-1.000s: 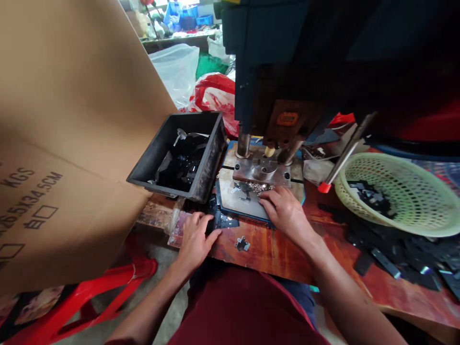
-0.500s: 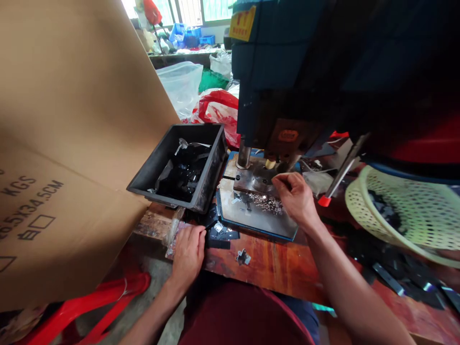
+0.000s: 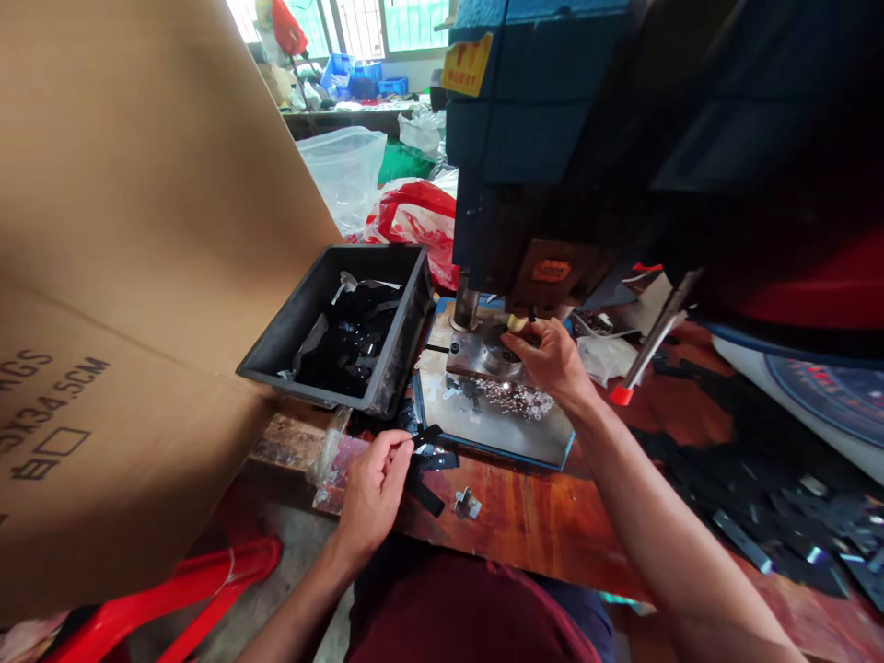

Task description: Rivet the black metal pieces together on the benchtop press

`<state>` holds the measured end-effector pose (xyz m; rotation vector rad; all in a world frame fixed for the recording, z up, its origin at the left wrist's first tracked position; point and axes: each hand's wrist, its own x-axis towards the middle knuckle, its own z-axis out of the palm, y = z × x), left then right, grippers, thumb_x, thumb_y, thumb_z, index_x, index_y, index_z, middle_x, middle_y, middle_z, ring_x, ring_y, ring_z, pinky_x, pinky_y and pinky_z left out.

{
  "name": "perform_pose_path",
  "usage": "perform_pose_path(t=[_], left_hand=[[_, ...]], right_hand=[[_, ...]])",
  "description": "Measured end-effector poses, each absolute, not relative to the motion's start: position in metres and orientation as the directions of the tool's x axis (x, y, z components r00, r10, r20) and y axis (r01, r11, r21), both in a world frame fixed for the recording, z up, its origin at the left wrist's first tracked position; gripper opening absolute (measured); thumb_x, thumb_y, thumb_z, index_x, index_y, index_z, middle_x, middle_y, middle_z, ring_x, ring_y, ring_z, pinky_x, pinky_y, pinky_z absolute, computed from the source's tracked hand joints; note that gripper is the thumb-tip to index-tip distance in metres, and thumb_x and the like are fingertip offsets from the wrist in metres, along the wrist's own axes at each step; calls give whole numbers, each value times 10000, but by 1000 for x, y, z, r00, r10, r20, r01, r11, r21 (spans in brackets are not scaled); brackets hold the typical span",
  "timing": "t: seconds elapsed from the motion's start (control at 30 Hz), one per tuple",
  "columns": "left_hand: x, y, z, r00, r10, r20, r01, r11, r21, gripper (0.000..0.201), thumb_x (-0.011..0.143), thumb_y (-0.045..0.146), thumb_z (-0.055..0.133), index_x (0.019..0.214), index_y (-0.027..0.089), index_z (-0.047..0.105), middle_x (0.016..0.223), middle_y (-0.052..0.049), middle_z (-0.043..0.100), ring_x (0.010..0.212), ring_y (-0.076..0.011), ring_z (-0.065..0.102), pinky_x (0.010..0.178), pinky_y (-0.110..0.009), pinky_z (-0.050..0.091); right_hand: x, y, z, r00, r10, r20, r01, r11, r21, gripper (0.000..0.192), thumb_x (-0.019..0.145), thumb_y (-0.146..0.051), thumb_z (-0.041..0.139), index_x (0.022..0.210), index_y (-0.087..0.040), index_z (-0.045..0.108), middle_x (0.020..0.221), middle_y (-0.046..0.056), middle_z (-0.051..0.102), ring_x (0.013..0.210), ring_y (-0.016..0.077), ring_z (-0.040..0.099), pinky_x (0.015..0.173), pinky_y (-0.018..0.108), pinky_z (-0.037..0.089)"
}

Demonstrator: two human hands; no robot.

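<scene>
My right hand (image 3: 551,359) is at the steel die block (image 3: 476,354) of a blue press (image 3: 531,138), its thumb and fingers closed together; whatever they hold is hidden. Just behind the fingertips shows a pale yellow piece (image 3: 516,323). My left hand (image 3: 377,481) pinches a thin black metal part (image 3: 429,434) between thumb and fingers, over several similar black parts (image 3: 429,497) at the table's front edge. Small shiny metal scraps (image 3: 521,401) are scattered over the press base (image 3: 456,419). A small silvery bracket (image 3: 468,503) lies on the wood in front of it.
A dark plastic bin (image 3: 407,354) of black parts stands left of the press, beside a tall cardboard box (image 3: 152,203). At right are a dial scale (image 3: 829,387), a red-tipped lever (image 3: 622,395) and a heap of black parts (image 3: 780,516). A red stool (image 3: 186,585) stands lower left.
My right hand has moved left and farther in over the die. My left hand now has a black part lifted in its fingers. The pale basket at right is gone, exposing the scale.
</scene>
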<state>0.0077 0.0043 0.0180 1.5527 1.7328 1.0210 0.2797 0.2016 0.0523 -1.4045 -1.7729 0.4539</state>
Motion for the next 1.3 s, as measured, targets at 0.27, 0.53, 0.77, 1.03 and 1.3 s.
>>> perform_pose_path(t=[0.27,0.53,0.77,1.03,1.3], left_hand=[[17,20,29,-157,987,-36,341,88,936,320,1022,489,553,1075,217,713,923,-31,750,848,-195,711,783,-295,549],[26,32,38,-164,982,-90,213,124,969,329,965,487,645,1055,184,737,857,-34,757,773,-177,693,735,-281,523],[37,44,46,-39,964,-264,-57,261,964,335,884,444,728,998,133,773,825,-79,782,614,-122,609,566,-234,407],[45,45,45,143,917,-372,-254,398,882,502,850,592,779,1013,117,753,799,-99,778,578,-126,661,506,-209,382],[42,53,49,104,905,-412,-321,423,847,395,702,335,923,988,98,791,751,-69,760,632,-117,683,588,-202,511]], right_hand=[[279,179,53,78,904,421,573,305,-760,245,918,-410,603,929,-211,746,933,86,698,908,248,628,877,420,495],[277,185,57,61,881,470,627,332,-705,205,899,-384,617,881,-213,729,889,85,700,885,252,630,861,414,501],[268,100,67,-102,973,207,569,227,-791,330,999,-506,567,965,-219,727,853,50,724,777,200,637,726,334,473],[253,75,44,-265,957,-115,212,-59,-976,408,947,-606,634,867,-207,661,687,-7,661,534,113,502,522,263,406],[268,68,31,-204,936,286,366,344,-865,241,994,-381,636,1171,-259,744,965,37,753,862,180,699,803,331,559]])
